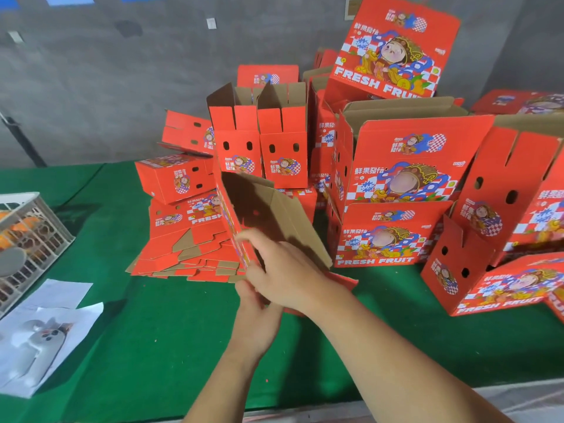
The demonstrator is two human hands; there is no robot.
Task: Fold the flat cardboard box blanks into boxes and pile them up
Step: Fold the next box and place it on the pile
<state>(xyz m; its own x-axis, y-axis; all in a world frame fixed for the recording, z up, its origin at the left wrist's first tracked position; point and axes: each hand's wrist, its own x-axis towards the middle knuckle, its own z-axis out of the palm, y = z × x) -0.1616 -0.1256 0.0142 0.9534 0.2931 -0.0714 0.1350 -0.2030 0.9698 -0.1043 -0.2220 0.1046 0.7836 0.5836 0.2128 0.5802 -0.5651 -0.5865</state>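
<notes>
A half-opened red box blank [259,215] stands at table centre, gripped at its lower edge by the left hand [256,312] and right hand [283,270]. Flat blanks [189,251] lie at nine o'clock; folded boxes [393,190] at two o'clock, on the green table [171,346].

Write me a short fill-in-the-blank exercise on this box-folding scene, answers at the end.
1. Both hands hold a box blank whose inner face is plain ____.
2. The table is covered in ____ cloth.
3. The pile of flat blanks lies to the ____ of the hands.
4. The white crate sits at the table's ____ edge.

Answers: brown; green; left; left
</notes>
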